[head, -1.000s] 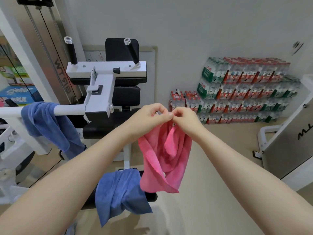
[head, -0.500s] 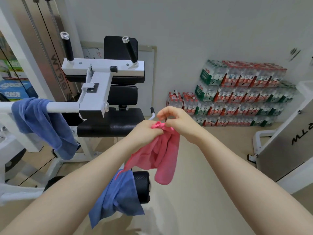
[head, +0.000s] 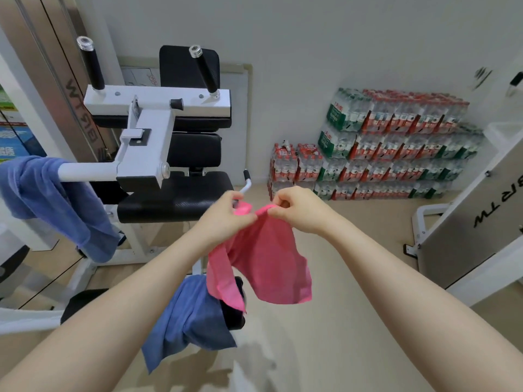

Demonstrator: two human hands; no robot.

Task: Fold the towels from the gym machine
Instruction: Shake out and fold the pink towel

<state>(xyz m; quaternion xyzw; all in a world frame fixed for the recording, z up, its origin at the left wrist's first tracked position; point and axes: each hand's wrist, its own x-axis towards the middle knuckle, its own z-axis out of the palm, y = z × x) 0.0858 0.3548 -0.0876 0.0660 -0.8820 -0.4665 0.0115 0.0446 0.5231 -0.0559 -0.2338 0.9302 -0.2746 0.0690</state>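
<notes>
A pink towel (head: 266, 261) hangs in the air in front of me, pinched along its top edge by both hands. My left hand (head: 226, 219) grips one bunched corner and my right hand (head: 300, 210) grips the edge just beside it. The cloth droops in loose folds below them. One blue towel (head: 56, 205) is draped over the white bar of the gym machine (head: 147, 154) at the left. A second blue towel (head: 189, 315) hangs over a black roller pad low in the middle, partly behind the pink one.
The machine's black seat (head: 175, 196) and upright handles stand behind my hands. Stacked packs of bottled water (head: 390, 148) line the wall at the right. A grey and white machine panel (head: 475, 216) fills the right edge. Beige floor lies below.
My hands dropped lower and drew slightly apart along the pink towel's top edge, and the cloth spread wider beneath them. The view tilted down a little.
</notes>
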